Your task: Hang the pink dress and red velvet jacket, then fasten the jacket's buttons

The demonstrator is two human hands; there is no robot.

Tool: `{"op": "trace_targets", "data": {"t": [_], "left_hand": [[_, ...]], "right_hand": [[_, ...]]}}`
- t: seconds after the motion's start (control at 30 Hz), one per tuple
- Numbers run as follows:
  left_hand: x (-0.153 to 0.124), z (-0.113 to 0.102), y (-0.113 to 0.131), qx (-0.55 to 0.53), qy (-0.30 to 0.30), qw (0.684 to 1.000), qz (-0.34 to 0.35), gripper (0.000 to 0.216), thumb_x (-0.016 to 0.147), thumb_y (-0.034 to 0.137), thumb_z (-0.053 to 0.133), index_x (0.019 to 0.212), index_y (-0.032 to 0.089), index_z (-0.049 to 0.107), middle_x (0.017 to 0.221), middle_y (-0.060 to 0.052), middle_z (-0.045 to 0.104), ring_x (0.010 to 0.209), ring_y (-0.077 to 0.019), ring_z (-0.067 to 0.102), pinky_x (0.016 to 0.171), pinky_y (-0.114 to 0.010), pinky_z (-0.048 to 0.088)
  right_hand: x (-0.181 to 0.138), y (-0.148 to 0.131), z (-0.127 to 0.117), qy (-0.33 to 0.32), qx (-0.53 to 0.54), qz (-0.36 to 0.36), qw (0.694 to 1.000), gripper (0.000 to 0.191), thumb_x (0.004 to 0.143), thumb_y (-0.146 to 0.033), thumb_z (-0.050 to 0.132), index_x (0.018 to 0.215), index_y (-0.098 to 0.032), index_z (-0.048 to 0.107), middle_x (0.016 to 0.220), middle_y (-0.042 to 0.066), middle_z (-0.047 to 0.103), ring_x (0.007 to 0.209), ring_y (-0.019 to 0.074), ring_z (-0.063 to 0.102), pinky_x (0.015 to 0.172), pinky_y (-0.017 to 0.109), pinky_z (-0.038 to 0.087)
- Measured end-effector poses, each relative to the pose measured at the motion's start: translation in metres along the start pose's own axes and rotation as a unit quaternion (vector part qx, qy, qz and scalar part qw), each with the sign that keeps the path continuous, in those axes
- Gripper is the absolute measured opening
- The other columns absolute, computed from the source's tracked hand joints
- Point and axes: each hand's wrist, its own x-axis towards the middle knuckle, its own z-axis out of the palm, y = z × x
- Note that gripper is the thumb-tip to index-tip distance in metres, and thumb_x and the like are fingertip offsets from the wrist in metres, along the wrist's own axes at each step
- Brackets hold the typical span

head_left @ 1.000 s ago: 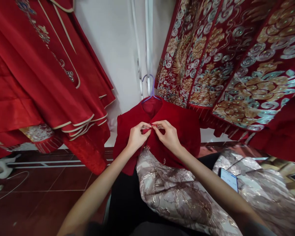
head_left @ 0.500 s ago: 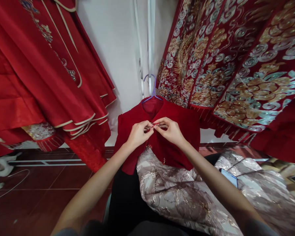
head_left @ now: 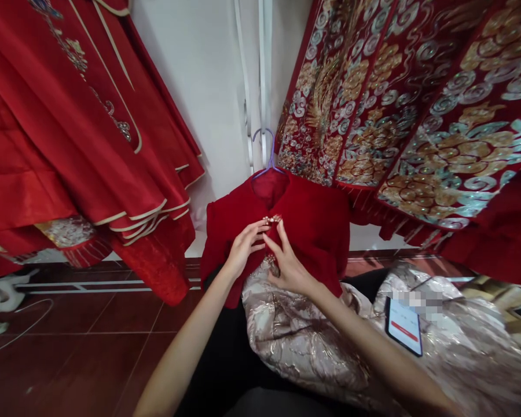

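Observation:
A dark red velvet jacket [head_left: 316, 226] hangs in front of me on a purple hanger [head_left: 267, 156]. A small pearl clasp [head_left: 271, 219] at its neck is closed and uncovered. My left hand [head_left: 243, 249] is just below the clasp and pinches the jacket's front edge between thumb and fingers. My right hand [head_left: 289, 266] lies on the jacket's front beside it, fingers stretched upward, the forefinger tip near the clasp. A second small clasp [head_left: 270, 258] shows between the two hands. The jacket's hem rests on pale brocade fabric [head_left: 304, 341] in my lap.
Plain red robes [head_left: 69, 145] with cream trim hang at the left. Heavily embroidered red and gold panels [head_left: 417, 104] hang at the right. A phone [head_left: 403, 325] with a lit screen lies on the brocade. The floor [head_left: 69, 347] has dark red tiles, with a white cable [head_left: 8, 330] at the left.
Both hands have let go of the top clasp and dropped a little lower on the jacket's front. The clasp now shows above them, and the phone sits more fully in view.

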Motion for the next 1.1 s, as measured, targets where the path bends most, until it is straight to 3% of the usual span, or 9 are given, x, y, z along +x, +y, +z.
{"op": "trace_targets", "data": {"t": [0.07,0.13,0.2,0.27,0.4,0.57,0.73,0.97,1.1], "left_hand": [[-0.005,-0.004,-0.004,-0.058,-0.007,0.998,-0.014,0.039,0.089,0.042,0.05,0.12,0.019,0.059,0.124,-0.011,0.06,0.113,-0.0227,0.056,0.092,-0.036,0.048],[-0.007,-0.007,-0.007,-0.104,-0.018,0.994,-0.032,0.042,0.089,0.045,0.049,0.12,0.018,0.059,0.123,-0.013,0.061,0.115,-0.0243,0.055,0.098,-0.041,0.044],[-0.008,-0.008,-0.011,-0.144,-0.029,0.987,-0.06,0.048,0.09,0.052,0.043,0.122,0.019,0.058,0.128,-0.013,0.059,0.122,-0.0254,0.051,0.104,-0.044,0.038],[-0.008,-0.005,-0.017,-0.17,-0.026,0.981,-0.087,0.052,0.09,0.057,0.038,0.123,0.023,0.058,0.136,-0.01,0.053,0.131,-0.0242,0.043,0.111,-0.044,0.03],[-0.016,0.013,-0.033,-0.186,0.012,0.978,-0.095,0.05,0.087,0.059,0.044,0.118,0.025,0.062,0.142,-0.005,0.048,0.138,-0.0213,0.033,0.115,-0.038,0.022],[-0.046,0.026,-0.049,-0.192,0.107,0.971,-0.098,0.043,0.078,0.049,0.064,0.097,0.011,0.069,0.112,-0.014,0.068,0.115,-0.0281,0.058,0.104,-0.042,0.04],[-0.064,-0.001,-0.048,-0.146,0.231,0.96,-0.051,0.038,0.07,0.03,0.074,0.103,0.012,0.068,0.105,-0.012,0.071,0.095,-0.0219,0.068,0.097,-0.04,0.047],[-0.055,-0.016,-0.042,-0.093,0.233,0.967,-0.036,0.039,0.071,0.034,0.073,0.102,0.011,0.064,0.095,-0.013,0.071,0.087,-0.0208,0.069,0.092,-0.042,0.051],[-0.05,-0.022,-0.051,0.009,0.254,0.967,0.01,0.031,0.075,0.031,0.067,0.099,0.013,0.063,0.098,-0.011,0.067,0.088,-0.0186,0.066,0.087,-0.039,0.053]], "right_hand": [[-0.013,0.011,0.011,0.014,-0.058,-0.018,0.998,0.082,0.073,0.0,0.044,0.147,-0.027,0.02,0.157,0.008,-0.005,0.144,0.0306,0.004,0.111,0.056,0.024],[-0.021,0.022,0.016,0.073,-0.078,0.006,0.994,0.072,0.077,0.0,0.042,0.143,-0.027,0.029,0.152,0.011,0.018,0.141,0.0271,0.021,0.109,0.052,0.032],[-0.026,0.026,0.014,0.149,-0.068,0.056,0.985,0.053,0.081,-0.006,0.047,0.13,-0.024,0.048,0.133,0.012,0.044,0.126,0.025,0.043,0.101,0.044,0.042],[-0.027,0.022,0.007,0.189,-0.032,0.106,0.976,0.031,0.081,-0.011,0.052,0.109,-0.022,0.061,0.107,0.009,0.055,0.103,0.0223,0.056,0.091,0.039,0.048],[-0.021,0.0,-0.005,0.13,0.109,0.147,0.975,0.023,0.08,-0.011,0.05,0.099,-0.02,0.059,0.093,0.005,0.059,0.083,0.017,0.059,0.076,0.03,0.05],[-0.011,-0.014,0.005,0.024,0.197,0.156,0.968,0.032,0.08,-0.012,0.05,0.111,-0.02,0.056,0.095,0.003,0.062,0.084,0.0148,0.06,0.079,0.029,0.051],[0.0,-0.005,0.027,0.022,0.244,0.202,0.948,0.023,0.086,-0.027,0.053,0.107,-0.019,0.057,0.09,0.003,0.063,0.081,0.0142,0.062,0.075,0.028,0.054],[0.01,0.001,0.055,0.1,0.204,0.238,0.944,0.018,0.086,-0.03,0.053,0.099,-0.018,0.058,0.104,0.009,0.051,0.082,0.0139,0.06,0.068,0.027,0.056],[0.013,0.003,0.058,0.103,0.204,0.249,0.941,0.018,0.083,-0.026,0.057,0.099,-0.017,0.059,0.092,0.006,0.057,0.077,0.0141,0.06,0.066,0.026,0.055]]}}
